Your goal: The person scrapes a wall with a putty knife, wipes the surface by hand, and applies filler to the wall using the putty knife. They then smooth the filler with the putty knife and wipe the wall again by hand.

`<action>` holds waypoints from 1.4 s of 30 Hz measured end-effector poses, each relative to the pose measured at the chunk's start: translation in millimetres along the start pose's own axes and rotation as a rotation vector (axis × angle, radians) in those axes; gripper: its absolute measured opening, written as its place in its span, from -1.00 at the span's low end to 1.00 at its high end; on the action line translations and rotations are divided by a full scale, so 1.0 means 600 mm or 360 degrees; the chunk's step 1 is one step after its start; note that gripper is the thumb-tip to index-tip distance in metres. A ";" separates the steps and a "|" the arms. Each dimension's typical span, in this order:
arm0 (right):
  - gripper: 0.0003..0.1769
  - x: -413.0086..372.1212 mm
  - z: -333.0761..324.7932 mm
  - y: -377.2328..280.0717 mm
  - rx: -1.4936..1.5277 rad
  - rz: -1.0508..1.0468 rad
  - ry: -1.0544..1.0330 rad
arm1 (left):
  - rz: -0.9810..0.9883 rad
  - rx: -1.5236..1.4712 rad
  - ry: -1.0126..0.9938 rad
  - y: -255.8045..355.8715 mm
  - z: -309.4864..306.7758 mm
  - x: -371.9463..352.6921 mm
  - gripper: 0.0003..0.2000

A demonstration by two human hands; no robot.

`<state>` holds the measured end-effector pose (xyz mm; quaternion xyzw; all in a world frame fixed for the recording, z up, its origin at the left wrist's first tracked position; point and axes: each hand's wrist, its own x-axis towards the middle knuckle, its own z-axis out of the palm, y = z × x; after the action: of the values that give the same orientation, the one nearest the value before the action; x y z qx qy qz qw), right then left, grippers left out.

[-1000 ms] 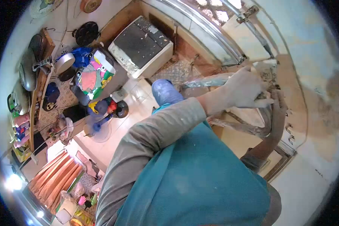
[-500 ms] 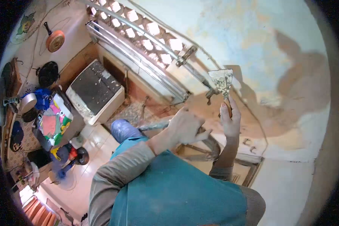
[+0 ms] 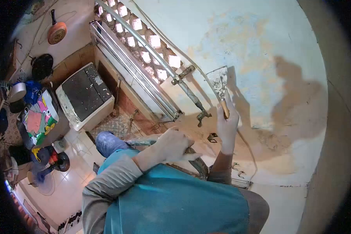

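My right hand (image 3: 227,130) is closed around the wooden handle of a putty knife (image 3: 219,82), whose wide, stained blade points up in front of the patchy wall (image 3: 257,50). Lower and to the left, my left hand (image 3: 168,145) is bent at the end of a curved metal rail (image 3: 199,165), with fingers and thumb about it. Between the hands and the window grille, a pipe (image 3: 156,54) ends at a tap (image 3: 202,116) on the wall.
Metal bars (image 3: 140,74) run below the grille (image 3: 154,41). A white washing machine (image 3: 85,95) with debris on its dark lid stands at left. Beyond it are a colourful bag (image 3: 41,119), a fan (image 3: 46,175) and a hanging pan (image 3: 57,32). Small hooks (image 3: 238,169) are on the wall.
The view has shifted, and most things appear further left. My right hand has turned the putty knife so the handle shows more fully. My left thumb is nearer its fingers.
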<state>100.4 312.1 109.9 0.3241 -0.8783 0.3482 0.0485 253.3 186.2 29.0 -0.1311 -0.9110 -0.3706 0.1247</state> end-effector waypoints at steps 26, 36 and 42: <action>-0.63 0.221 0.038 -0.078 0.0439 -0.0449 0.0782 | -0.0043 0.0414 0.0517 -0.089 -0.134 0.058 -0.52; -0.70 0.220 0.061 -0.093 0.0344 -0.0596 0.1050 | 0.0462 0.0960 0.0794 -0.098 -0.265 0.272 -0.52; -0.76 0.222 0.046 -0.076 0.0289 -0.0571 0.0956 | 0.0767 0.1073 0.0953 -0.133 -0.277 0.350 -0.58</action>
<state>27.0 198.2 157.2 0.3592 -0.7195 0.4905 0.3357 52.1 43.9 161.2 -0.1779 -0.8481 -0.0382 0.4976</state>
